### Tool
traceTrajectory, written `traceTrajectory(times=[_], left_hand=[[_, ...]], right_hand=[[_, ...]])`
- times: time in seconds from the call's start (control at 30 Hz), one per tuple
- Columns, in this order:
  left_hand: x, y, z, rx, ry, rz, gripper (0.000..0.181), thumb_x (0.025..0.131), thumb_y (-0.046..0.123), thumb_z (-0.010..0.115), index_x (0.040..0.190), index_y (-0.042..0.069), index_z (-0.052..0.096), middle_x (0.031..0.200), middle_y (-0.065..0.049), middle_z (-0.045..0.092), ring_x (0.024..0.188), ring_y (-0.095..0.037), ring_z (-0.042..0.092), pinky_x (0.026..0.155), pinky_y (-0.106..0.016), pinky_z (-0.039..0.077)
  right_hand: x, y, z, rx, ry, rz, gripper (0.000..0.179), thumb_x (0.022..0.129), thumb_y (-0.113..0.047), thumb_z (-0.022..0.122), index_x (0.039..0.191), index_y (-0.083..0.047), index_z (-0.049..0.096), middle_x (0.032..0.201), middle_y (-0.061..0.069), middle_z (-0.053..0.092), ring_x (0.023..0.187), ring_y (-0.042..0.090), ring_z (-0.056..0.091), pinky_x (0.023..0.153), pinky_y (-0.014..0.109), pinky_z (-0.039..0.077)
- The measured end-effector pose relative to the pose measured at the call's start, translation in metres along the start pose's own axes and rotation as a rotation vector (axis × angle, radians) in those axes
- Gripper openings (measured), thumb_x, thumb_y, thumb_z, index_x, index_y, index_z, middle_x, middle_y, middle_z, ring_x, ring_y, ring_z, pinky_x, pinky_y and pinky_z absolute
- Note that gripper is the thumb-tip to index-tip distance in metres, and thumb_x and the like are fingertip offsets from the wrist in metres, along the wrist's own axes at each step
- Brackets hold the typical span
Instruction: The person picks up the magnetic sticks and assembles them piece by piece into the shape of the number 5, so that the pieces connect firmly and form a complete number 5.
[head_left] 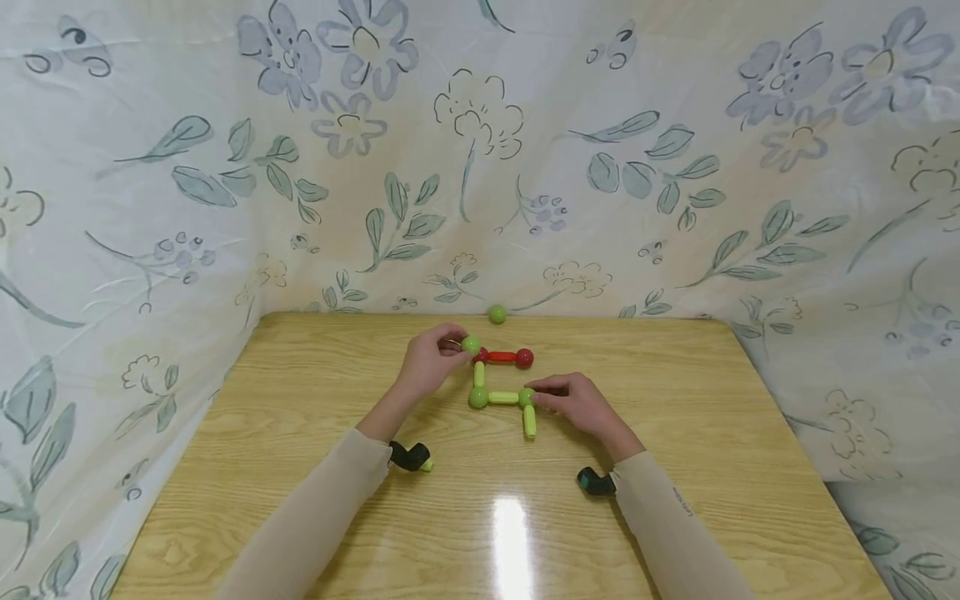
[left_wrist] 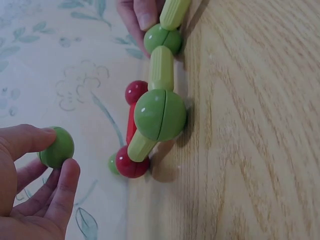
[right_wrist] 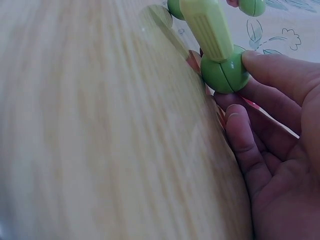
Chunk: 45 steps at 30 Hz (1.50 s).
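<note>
My left hand [head_left: 426, 365] pinches a loose green ball [left_wrist: 58, 148] between thumb and fingers, apart from the joined pieces in the left wrist view. Close by it in the head view is a red ball [head_left: 482, 357], joined by a red rod [head_left: 502, 357] to another red ball [head_left: 525, 358]. A yellow-green rod [head_left: 479, 374] runs from the nearer red ball to a green ball [head_left: 478, 397]. From there a second rod [head_left: 503, 398] reaches the green ball [right_wrist: 225, 72] that my right hand [head_left: 581, 405] grips. A third rod [head_left: 530, 422] sticks out from that ball toward me.
Another green ball [head_left: 497, 314] sits at the back edge of the wooden table [head_left: 322, 500], against the flowered cloth [head_left: 465, 167]. Black devices [head_left: 409, 457] are at both cuffs. A yellow-green piece [head_left: 427, 465] shows partly beside the left one.
</note>
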<state>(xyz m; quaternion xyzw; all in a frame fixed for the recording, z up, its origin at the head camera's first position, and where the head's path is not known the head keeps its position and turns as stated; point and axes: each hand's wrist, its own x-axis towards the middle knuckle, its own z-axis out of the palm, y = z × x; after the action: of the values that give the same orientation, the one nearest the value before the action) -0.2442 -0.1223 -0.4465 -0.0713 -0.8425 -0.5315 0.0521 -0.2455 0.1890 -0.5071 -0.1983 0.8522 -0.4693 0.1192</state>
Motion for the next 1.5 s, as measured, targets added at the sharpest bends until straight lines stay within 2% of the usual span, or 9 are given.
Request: traceTrajectory(times=[0.23,0.4,0.63,0.83,1.1,1.23,1.5], left_hand=[[-0.004,-0.002,-0.003,0.013,0.008,0.005,0.03,0.095,0.005,0.086,0.122,0.005,0.074,0.121,-0.011,0.073,0.104,-0.024,0.071,0.09,-0.033,0.061],[-0.006,-0.003,-0.005,0.006,0.012,0.006,0.031,0.095,0.004,0.085,0.123,0.003,0.074,0.12,-0.011,0.073,0.104,-0.025,0.071,0.09,-0.033,0.061],[-0.009,-0.006,-0.007,-0.003,0.019,-0.005,0.028,0.095,0.005,0.085,0.121,0.004,0.075,0.118,-0.011,0.073,0.102,-0.025,0.071,0.088,-0.033,0.061],[-0.01,-0.008,-0.003,-0.027,0.023,0.006,0.029,0.094,0.005,0.086,0.12,0.004,0.075,0.115,-0.01,0.075,0.099,-0.024,0.072,0.088,-0.034,0.061],[-0.012,-0.008,0.002,-0.057,-0.006,0.004,0.027,0.094,0.005,0.085,0.12,0.004,0.076,0.113,-0.008,0.075,0.098,-0.022,0.071,0.087,-0.033,0.061],[-0.016,-0.007,0.004,-0.06,-0.01,-0.011,0.027,0.094,0.006,0.085,0.12,0.006,0.076,0.113,-0.007,0.074,0.099,-0.021,0.07,0.088,-0.033,0.061],[-0.029,-0.001,0.009,-0.065,-0.037,-0.015,0.026,0.095,0.005,0.084,0.119,0.007,0.076,0.114,-0.007,0.073,0.1,-0.021,0.07,0.087,-0.032,0.061]], right_hand=[[0.004,-0.002,0.003,0.005,-0.014,-0.012,0.031,0.103,-0.038,0.077,0.129,-0.02,0.082,0.124,0.0,0.077,0.108,0.022,0.064,0.09,0.041,0.051],[0.007,-0.002,0.005,-0.003,-0.021,-0.02,0.032,0.103,-0.038,0.078,0.129,-0.02,0.082,0.125,0.0,0.077,0.11,0.021,0.065,0.092,0.039,0.052],[0.009,0.0,0.006,-0.006,-0.024,-0.031,0.031,0.103,-0.039,0.077,0.128,-0.02,0.082,0.12,-0.003,0.077,0.102,0.02,0.065,0.085,0.036,0.054],[0.007,0.0,0.005,-0.008,-0.013,-0.027,0.032,0.103,-0.038,0.078,0.128,-0.019,0.082,0.122,-0.001,0.077,0.103,0.02,0.067,0.088,0.037,0.054],[0.002,0.004,0.002,-0.013,0.0,-0.005,0.029,0.103,-0.037,0.078,0.128,-0.021,0.082,0.12,-0.004,0.077,0.103,0.021,0.066,0.09,0.04,0.054],[0.002,0.004,0.003,-0.002,-0.006,-0.013,0.03,0.103,-0.037,0.078,0.128,-0.021,0.082,0.119,-0.004,0.077,0.101,0.023,0.066,0.089,0.042,0.054],[0.002,0.002,0.001,-0.013,-0.011,-0.008,0.031,0.104,-0.037,0.077,0.129,-0.019,0.082,0.114,-0.003,0.077,0.095,0.02,0.065,0.08,0.035,0.053]])
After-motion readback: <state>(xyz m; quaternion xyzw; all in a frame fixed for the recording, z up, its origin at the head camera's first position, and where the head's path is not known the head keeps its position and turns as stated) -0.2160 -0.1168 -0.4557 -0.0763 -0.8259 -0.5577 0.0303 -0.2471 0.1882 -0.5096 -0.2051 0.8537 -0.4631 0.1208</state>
